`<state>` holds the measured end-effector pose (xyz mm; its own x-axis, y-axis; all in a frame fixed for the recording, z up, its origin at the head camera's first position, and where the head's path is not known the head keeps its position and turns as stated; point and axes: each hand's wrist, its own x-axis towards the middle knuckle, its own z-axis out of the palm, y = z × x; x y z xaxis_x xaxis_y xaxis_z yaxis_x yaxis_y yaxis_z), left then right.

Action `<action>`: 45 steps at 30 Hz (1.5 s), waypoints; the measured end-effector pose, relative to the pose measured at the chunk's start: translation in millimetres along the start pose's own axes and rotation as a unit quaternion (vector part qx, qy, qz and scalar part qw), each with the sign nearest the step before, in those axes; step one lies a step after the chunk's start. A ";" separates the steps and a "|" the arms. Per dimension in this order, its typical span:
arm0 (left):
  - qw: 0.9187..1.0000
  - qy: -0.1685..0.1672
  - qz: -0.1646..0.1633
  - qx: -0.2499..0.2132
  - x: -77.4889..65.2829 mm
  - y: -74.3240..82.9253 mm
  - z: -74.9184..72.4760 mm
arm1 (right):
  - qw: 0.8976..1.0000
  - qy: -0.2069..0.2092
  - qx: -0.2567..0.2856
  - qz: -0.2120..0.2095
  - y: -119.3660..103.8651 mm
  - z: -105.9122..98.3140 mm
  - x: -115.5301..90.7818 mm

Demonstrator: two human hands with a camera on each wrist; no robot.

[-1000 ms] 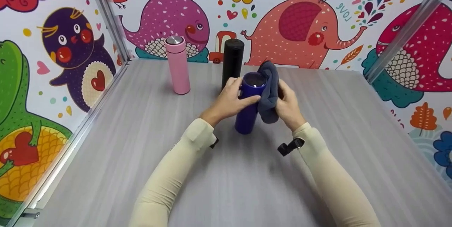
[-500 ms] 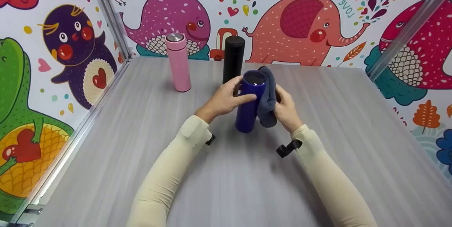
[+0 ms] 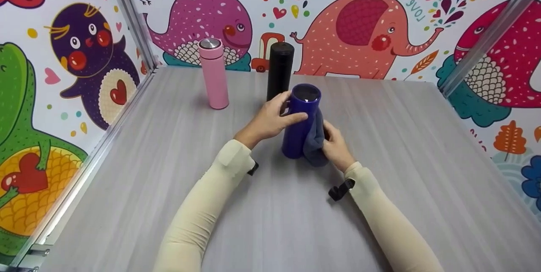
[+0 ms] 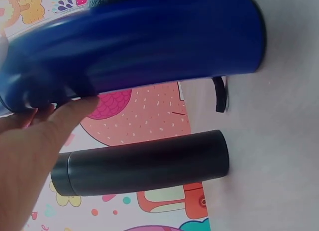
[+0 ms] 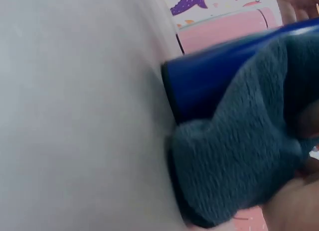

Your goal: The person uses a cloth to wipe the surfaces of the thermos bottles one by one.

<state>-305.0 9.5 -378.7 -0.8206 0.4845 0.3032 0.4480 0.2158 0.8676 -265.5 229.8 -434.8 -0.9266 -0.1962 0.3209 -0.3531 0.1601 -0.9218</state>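
Note:
A glossy dark blue thermos bottle (image 3: 294, 136) stands upright near the middle of the table. My left hand (image 3: 267, 120) grips its upper part, thumb across the front; in the left wrist view the fingertips touch the blue bottle's side (image 4: 169, 42). With my right hand (image 3: 337, 145) I hold a folded grey-blue cloth (image 3: 314, 147) against the bottle's lower right side. Seen from the right wrist, the fuzzy cloth (image 5: 229, 146) covers part of the bottle close to its base. Most of the right fingers are hidden behind the cloth.
A black thermos bottle (image 3: 280, 71) stands just behind the blue one, partly hidden by my left hand. Farther left is a pink thermos bottle (image 3: 214, 77) with a steel-topped lid. Printed cartoon wall panels (image 3: 355, 39) close off the grey table (image 3: 203, 153) at the back and sides.
My right hand has slid the cloth down the blue bottle, from near its top to near its base. The left hand keeps its grip on the bottle.

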 end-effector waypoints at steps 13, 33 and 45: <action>1.000 0.002 -0.026 0.007 -3.9 -1.5 0.6 | 0.999 0.009 0.031 -0.011 22.1 -12.5 4.8; 0.999 -0.011 -0.043 0.013 0.1 0.2 -1.5 | 0.953 0.031 -0.224 -0.203 -72.1 -41.7 30.8; 0.999 -0.009 -0.031 -0.001 0.0 -1.0 -1.4 | 0.818 -0.042 -0.499 -0.285 -118.1 -30.7 17.2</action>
<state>-305.9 8.1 -379.0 -0.8400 0.4861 0.2413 0.3956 0.2442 0.8854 -243.7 237.2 -313.7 -0.5781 -0.5728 0.5811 -0.6929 0.7207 0.0212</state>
